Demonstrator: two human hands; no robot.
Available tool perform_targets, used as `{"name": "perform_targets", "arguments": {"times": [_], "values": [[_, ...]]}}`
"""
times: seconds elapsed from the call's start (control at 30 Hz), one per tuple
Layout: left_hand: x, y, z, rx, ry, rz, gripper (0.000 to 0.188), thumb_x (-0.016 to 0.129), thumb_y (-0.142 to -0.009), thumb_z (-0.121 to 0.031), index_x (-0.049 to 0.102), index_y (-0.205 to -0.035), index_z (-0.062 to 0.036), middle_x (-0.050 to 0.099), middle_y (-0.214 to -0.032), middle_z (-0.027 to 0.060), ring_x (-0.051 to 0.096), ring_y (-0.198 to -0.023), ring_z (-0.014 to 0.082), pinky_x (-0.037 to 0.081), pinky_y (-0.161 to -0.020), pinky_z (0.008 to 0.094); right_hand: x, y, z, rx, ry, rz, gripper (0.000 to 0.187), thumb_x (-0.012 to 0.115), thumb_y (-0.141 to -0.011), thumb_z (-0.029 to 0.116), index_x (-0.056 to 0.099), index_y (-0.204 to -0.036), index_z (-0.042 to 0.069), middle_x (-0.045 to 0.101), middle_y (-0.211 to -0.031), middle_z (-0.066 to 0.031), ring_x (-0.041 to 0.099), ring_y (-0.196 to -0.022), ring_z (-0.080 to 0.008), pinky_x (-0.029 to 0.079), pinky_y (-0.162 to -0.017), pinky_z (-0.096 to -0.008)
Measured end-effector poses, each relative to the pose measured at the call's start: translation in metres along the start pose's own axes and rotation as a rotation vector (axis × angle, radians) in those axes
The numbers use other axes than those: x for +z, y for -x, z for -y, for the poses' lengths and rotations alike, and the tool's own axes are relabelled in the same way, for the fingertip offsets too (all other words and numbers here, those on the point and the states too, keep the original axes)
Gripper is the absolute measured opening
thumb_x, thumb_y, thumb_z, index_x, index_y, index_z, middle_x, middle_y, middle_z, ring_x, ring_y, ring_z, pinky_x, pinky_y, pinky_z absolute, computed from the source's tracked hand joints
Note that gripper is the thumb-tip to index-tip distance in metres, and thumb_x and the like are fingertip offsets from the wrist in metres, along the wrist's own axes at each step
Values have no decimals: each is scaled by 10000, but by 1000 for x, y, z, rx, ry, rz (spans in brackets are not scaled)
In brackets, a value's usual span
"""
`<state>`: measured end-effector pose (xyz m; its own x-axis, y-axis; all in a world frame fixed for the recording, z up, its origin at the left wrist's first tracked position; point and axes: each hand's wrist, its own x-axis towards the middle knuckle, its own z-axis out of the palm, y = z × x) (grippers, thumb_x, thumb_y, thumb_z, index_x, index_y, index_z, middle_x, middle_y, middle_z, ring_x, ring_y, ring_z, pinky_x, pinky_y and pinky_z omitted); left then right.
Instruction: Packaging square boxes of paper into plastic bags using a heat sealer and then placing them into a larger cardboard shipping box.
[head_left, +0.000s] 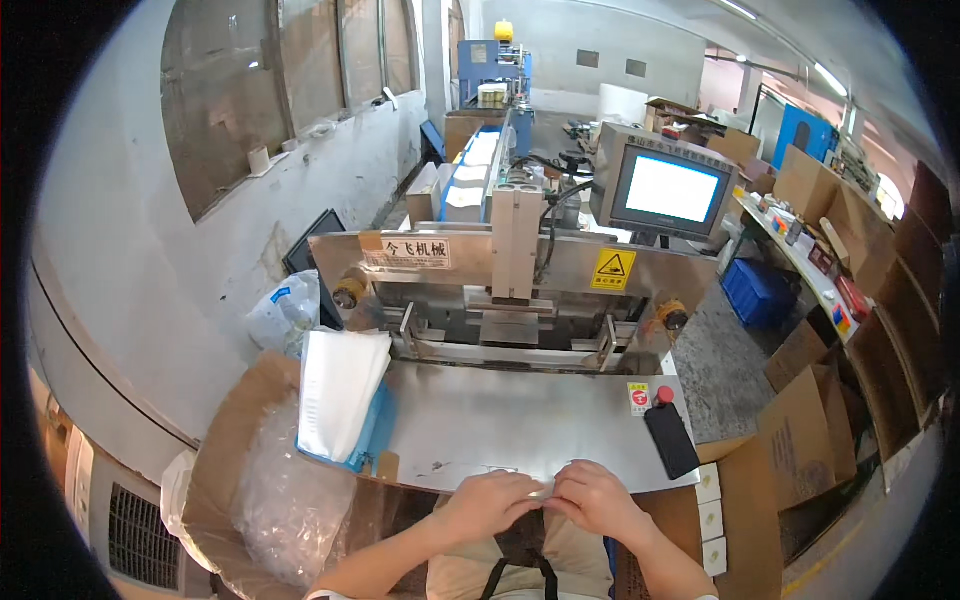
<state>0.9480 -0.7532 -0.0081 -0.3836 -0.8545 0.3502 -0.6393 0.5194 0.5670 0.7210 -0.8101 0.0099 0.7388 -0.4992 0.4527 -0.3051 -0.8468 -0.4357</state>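
Note:
At the front edge of the steel work table (455,425), my left hand (492,503) and my right hand (597,497) meet with curled fingers. Something small and pale shows between the fingertips, too small to name. A stack of white sheets or bags (340,385) leans in a blue holder (377,425) left of my hands. On the table's right side lies a black phone (671,441), just below a red emergency button (664,396). Beyond the table stands a machine with a steel front panel (450,270) and a vertical column (516,240).
A cardboard box of clear plastic (290,500) stands at my left. To the right are small white boxes (711,520) and open cartons (805,430). A lit screen (672,189) sits over the machine; a conveyor (470,180) runs behind it. A blue crate (757,292) rests on the floor.

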Motion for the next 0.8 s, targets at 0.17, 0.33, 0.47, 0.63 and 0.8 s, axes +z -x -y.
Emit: {"name": "perform_targets", "arguments": {"times": [0.17, 0.33, 0.47, 0.63, 0.8], "values": [[-11, 7, 20, -173, -52, 319, 222, 606, -951, -279, 670, -1065, -99, 702, -940, 152, 667, -883, 365, 528, -763, 460, -3, 10, -20, 145, -136, 151, 174, 773, -810, 174, 659, -824, 43, 667, -872, -110, 644, -911, -323, 510, -859, -432], [-49, 2, 12, -330, 130, 466, 243, 563, -984, -284, 629, -1067, -66, 677, -910, 199, 646, -852, 432, 507, -753, 504, -12, 15, -33, 131, -261, 280, 140, 749, -857, 200, 722, -891, 67, 696, -919, -80, 645, -972, -317, 472, -965, -426], [-71, -16, 30, -357, 109, 557, 248, 524, -1006, -272, 606, -1099, -58, 673, -921, 226, 635, -875, 452, 502, -760, 508, -5, -5, -62, 143, -420, 254, 166, 693, -893, 213, 722, -907, 50, 711, -942, -91, 641, -1023, -295, 470, -955, -410], [-70, -53, 104, -335, 182, 489, 288, 516, -1003, -314, 634, -1046, -55, 691, -924, 217, 662, -887, 416, 520, -762, 477, 18, -45, -124, 176, -593, 303, 147, 698, -905, 171, 736, -938, 33, 704, -929, -107, 659, -898, -258, 515, -830, -353], [-51, -110, 216, -460, 384, 411, 255, 602, -987, -289, 663, -970, -41, 698, -897, 32, 621, -823, 135, 510, -726, 306, 59, -88, -209, 594, -630, 221, 197, 703, -936, 198, 741, -932, 5, 718, -888, -16, 620, -799, -87, 519, -717, -277]]}}
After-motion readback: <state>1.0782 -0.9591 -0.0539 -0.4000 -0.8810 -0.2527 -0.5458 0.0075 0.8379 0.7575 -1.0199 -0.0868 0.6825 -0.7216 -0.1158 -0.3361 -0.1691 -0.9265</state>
